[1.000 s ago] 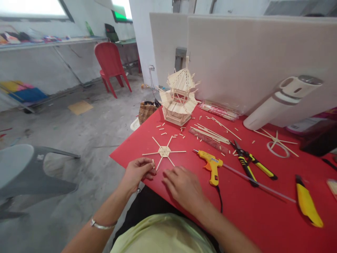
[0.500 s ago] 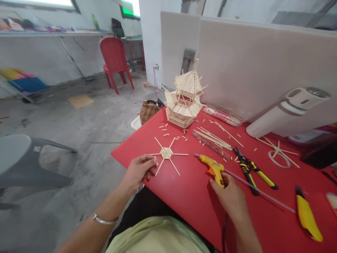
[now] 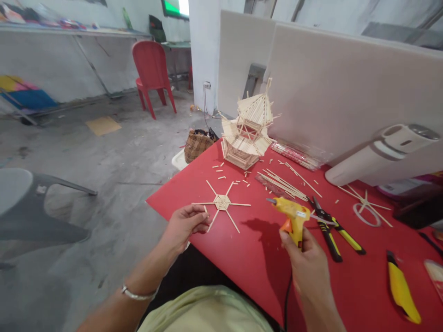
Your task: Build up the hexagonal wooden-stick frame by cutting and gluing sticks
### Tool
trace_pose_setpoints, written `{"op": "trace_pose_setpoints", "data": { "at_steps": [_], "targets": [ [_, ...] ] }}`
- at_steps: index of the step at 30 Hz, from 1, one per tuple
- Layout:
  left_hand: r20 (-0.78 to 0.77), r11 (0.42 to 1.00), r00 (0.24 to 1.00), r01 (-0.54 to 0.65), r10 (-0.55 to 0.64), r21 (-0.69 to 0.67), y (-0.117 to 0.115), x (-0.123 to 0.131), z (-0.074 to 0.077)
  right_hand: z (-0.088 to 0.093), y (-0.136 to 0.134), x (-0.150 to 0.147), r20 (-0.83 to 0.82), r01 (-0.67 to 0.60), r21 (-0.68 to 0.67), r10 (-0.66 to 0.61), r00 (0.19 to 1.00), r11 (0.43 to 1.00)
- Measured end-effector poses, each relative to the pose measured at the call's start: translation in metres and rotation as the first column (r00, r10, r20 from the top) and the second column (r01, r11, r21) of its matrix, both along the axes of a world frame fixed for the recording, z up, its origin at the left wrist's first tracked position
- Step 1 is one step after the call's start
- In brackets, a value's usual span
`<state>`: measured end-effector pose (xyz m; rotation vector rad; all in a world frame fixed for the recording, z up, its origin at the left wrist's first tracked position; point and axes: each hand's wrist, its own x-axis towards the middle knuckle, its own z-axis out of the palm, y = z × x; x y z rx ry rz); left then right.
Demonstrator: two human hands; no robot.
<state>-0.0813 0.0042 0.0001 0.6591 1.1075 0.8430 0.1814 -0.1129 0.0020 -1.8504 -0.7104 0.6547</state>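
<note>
Newly lifted off the surface [image 3: 235,253], the glue gun [image 3: 291,210] is pointing leftward, gripped in right fingers [image 3: 308,242], while nearer the spoked frame [image 3: 222,202] left fingers [image 3: 196,221] are pinching a stick [image 3: 206,210]

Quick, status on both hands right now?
Left hand: closed, pinching a short stick piece.
Right hand: closed, holding the yellow glue gun.
</note>
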Motion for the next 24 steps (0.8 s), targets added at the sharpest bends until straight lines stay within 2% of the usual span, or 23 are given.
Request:
{"op": "trace_pose_setpoints", "data": {
  "at_steps": [3,7,11,14,17,20,24],
  "targets": [
    [0.024,1.0,1.0,-0.018,0.018,-0.01,-0.001,-0.001,0.0,0.011,0.006,-0.009,0.007,-0.058,0.008,0.058,0.998,0.998],
    [0.032,0.999,0.999,0.027,-0.025,-0.036,-0.003,-0.001,0.0,0.029,0.011,-0.028,0.038,-0.137,0.06,0.135,0.99,0.989],
    [0.048,0.999,0.998,0.048,-0.047,-0.024,-0.004,0.002,-0.001,0.044,0.017,-0.051,0.165,-0.083,0.008,0.08,0.983,0.997],
    [0.063,0.997,0.995,0.074,-0.073,-0.011,-0.004,0.003,-0.002,0.047,0.023,-0.062,0.27,-0.052,-0.05,0.063,0.961,0.997],
    [0.042,0.997,0.996,0.073,-0.073,-0.001,-0.003,0.003,-0.001,0.042,0.029,-0.064,0.359,-0.057,-0.098,0.089,0.929,0.994],
    [-0.005,0.998,0.998,0.059,-0.059,0.01,-0.003,0.002,0.0,0.031,0.035,-0.06,0.539,-0.065,-0.187,0.158,0.827,0.98],
    [-0.035,0.998,0.998,0.058,-0.058,0.005,-0.003,0.001,0.0,0.016,0.043,-0.056,0.742,-0.05,-0.317,0.28,0.609,0.947]
  ]
}}
